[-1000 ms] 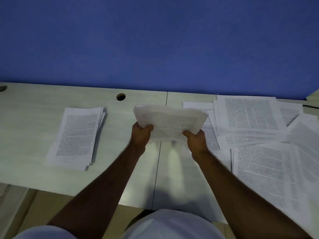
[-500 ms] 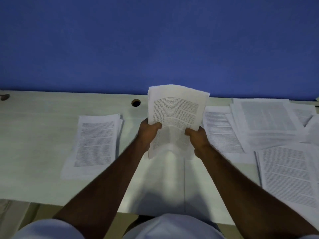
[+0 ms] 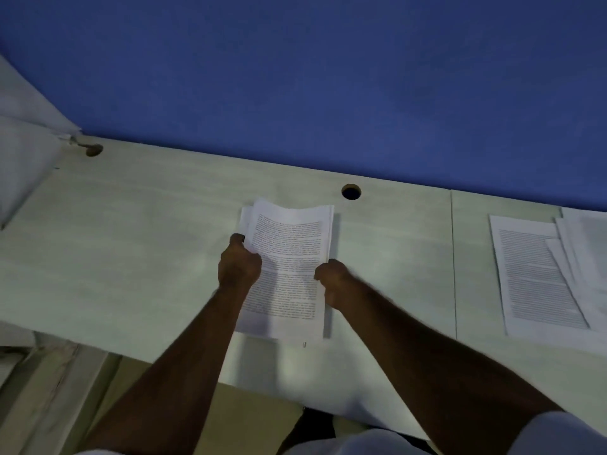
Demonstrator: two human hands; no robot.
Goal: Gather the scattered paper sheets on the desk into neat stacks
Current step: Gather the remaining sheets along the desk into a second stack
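White printed paper sheets, a thin bundle (image 3: 289, 257) of them, sit between both hands over the pale wood-grain bench (image 3: 131, 231). The left hand (image 3: 239, 266) curls its fingers (image 3: 237, 239) round the bundle's left edge, thumb on the printed face; the right hand (image 3: 331, 279) grips the right edge lower down. Holding both long sides this way keeps the loose sheets from fanning apart and lets the person steer the edges square.

Under the bundle lies what looks like the existing stack of white sheets (image 3: 282, 330), its near edge showing below the hands and another corner peeking out at the far left. The bundle's far end is bowed and lifted slightly, so I judge it is being lowered onto that stack and is not yet lying flat; whether its near end already touches the stack I cannot tell. The placing looks chosen to match the stack's outline, so that one neat pile grows here.

Well apart to the right, past the seam in the bench, the scattered white printed sheets (image 3: 538, 274) overlap at odd angles, so gathering remains to be done. A round dark cable hole (image 3: 351, 192) sits just beyond the bundle.
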